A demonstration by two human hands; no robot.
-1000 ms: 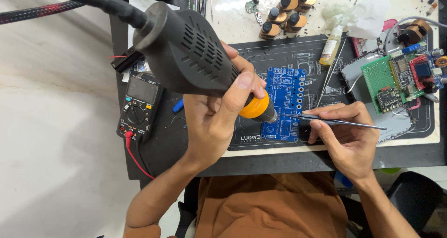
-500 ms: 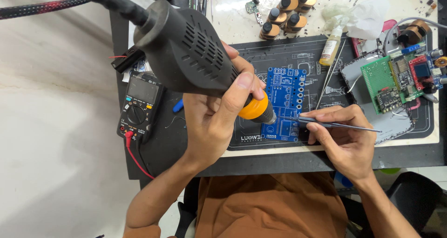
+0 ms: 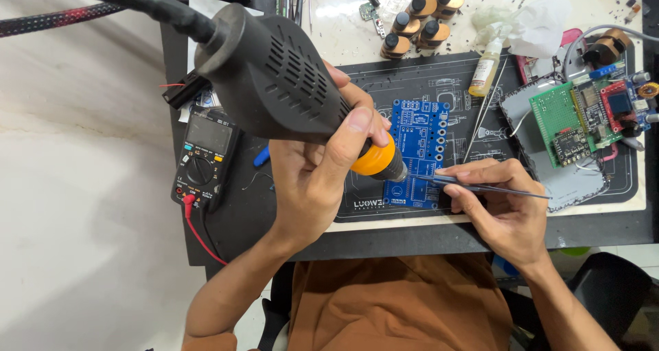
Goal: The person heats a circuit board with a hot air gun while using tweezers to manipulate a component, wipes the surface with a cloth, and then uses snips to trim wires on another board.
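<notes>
- Head view showed, furthest left of the grip, a black handheld multimeter with red lead lying well apart from the hands on the dark bench mat.
- Left hand was clenched around a bulky black plastic hot-air gun, fingers wrapped near its orange collar; the tool looked heavy and rigid, best held on the vented body, away from the nozzel which is likely hot.
- Just beyond the nozzle lay the blue rectangular printed circuit board, flat on the mat: light, stiff, probably fragile and prone to sliding if nudged, so edges seemed the safest hold.
- Right hand pinched thin metal tweezers, tips touching the board's lower edge beside the nozzle.
- Further right sat a green perforated board with small modules, well apart from the grip.
</notes>
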